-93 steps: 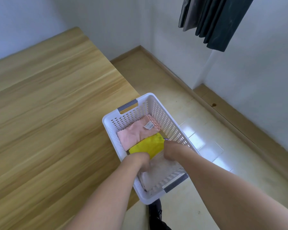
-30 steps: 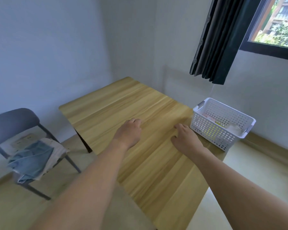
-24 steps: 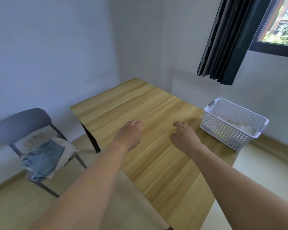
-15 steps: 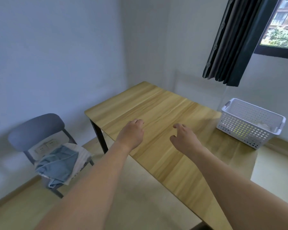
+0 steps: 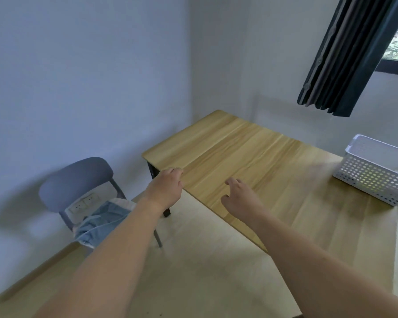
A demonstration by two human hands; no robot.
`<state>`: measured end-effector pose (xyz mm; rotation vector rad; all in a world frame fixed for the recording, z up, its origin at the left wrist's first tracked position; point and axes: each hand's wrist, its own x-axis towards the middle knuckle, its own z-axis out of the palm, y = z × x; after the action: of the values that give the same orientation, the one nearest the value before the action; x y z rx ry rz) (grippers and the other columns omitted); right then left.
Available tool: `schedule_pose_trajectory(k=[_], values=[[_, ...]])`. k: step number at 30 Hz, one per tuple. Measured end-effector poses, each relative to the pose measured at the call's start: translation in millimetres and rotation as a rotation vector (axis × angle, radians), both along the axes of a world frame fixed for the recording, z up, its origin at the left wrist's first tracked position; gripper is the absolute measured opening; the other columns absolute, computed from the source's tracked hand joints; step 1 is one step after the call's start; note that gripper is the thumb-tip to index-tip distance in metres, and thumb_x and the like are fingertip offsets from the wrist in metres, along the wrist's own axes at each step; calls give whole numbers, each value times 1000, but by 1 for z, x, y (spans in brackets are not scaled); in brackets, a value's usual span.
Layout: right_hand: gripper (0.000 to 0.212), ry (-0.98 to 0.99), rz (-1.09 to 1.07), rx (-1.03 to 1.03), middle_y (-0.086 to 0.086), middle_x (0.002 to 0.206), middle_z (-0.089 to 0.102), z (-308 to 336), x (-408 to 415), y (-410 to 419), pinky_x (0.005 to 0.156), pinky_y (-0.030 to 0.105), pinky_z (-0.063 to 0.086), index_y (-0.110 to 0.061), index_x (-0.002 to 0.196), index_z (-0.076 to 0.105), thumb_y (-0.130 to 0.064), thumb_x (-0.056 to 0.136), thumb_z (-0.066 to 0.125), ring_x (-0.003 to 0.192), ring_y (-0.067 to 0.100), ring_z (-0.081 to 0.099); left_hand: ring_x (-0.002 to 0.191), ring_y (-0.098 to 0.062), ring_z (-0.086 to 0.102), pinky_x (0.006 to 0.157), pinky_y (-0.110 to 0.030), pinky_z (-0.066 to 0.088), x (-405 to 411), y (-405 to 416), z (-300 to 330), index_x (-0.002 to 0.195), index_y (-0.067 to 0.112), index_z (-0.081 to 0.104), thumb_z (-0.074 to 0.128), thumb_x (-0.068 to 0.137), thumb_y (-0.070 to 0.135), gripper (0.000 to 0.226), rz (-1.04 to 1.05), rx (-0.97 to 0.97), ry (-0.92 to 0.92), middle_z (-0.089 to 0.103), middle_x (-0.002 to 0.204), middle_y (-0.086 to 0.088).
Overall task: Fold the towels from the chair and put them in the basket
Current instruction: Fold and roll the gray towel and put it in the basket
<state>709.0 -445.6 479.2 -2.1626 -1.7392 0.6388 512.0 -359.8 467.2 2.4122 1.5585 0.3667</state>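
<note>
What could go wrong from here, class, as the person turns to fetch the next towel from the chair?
1. The blue towel droops over the front edge of the chair seat, so a careless pull might drag it, or the pale towel beneath, onto the floor.
2. The basket sits at the table corner, seemingly near its edge; a bump could tip it off.

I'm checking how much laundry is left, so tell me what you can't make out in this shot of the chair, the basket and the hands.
Head view:
- Towels on the chair: the left forearm covers part of the pile; the count is unclear.
- Basket: cut off by the right edge; its wall hides the contents.
- Left hand and right hand: seen from behind, fingertips partly hidden, slightly blurred.
</note>
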Motion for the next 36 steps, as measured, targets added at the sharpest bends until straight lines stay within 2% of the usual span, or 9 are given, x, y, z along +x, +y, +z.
schedule_pose_trajectory(k=[7,11,15,20,24,27,29,32,36], values=[[53,38,-43,-15,5,141,41,-7,-120,50,81,25,35,-11,143,35,-16,91,45,119,25,49,113,-25,51,86,-33,42,-123,48,-18,127,10,52,39,98,20,33,60,-33,-46,56,126,-8],[48,23,-34,-30,6,135,45,-12,-189,72,80,26,36,-11,138,39,-17,91,44,115,25,50,119,-23,51,94,-34,42,-180,76,-26,134,9,47,40,100,20,37,52,-71,-56,53,133,-8],[52,17,-38,-30,2,142,41,-13,-227,97,83,26,36,-16,143,34,-19,92,44,122,23,48,113,-22,54,91,-33,44,-212,97,-28,134,9,47,38,101,20,36,21,-108,-71,55,129,-8],[53,93,-12,-71,2,146,37,-29,-256,142,87,26,38,-16,144,33,-19,93,46,124,20,46,112,-20,54,90,-33,46,-249,128,-42,130,11,50,39,99,19,34,31,-124,-41,56,127,-6],[52,176,16,-105,3,143,40,-46,-302,180,82,23,36,-14,143,34,-18,93,45,118,20,50,114,-23,52,92,-35,46,-306,165,-57,128,11,52,41,98,17,33,53,-173,15,53,131,-6],[52,183,24,-150,4,145,39,-62,-337,216,88,24,38,-12,143,34,-17,93,45,122,20,48,113,-27,52,93,-38,45,-354,207,-72,124,9,54,43,96,15,31,122,-195,23,54,129,-9],[52,185,-5,-176,5,145,39,-76,-357,242,94,27,39,-12,143,34,-17,93,46,124,21,47,115,-26,52,93,-35,43,-379,238,-85,126,8,53,43,97,13,31,142,-222,17,53,130,-9],[51,190,-61,-227,5,146,38,-100,-387,280,98,29,38,-13,144,33,-18,94,44,127,22,45,117,-24,51,93,-30,40,-408,284,-114,128,7,51,42,97,13,33,114,-305,1,52,131,-9],[48,197,-109,-325,5,143,41,-154,-419,328,103,30,35,-14,141,36,-17,93,43,129,22,42,117,-23,52,92,-30,40,-427,341,-172,128,10,52,42,98,14,32,90,-401,-7,53,131,-7]])
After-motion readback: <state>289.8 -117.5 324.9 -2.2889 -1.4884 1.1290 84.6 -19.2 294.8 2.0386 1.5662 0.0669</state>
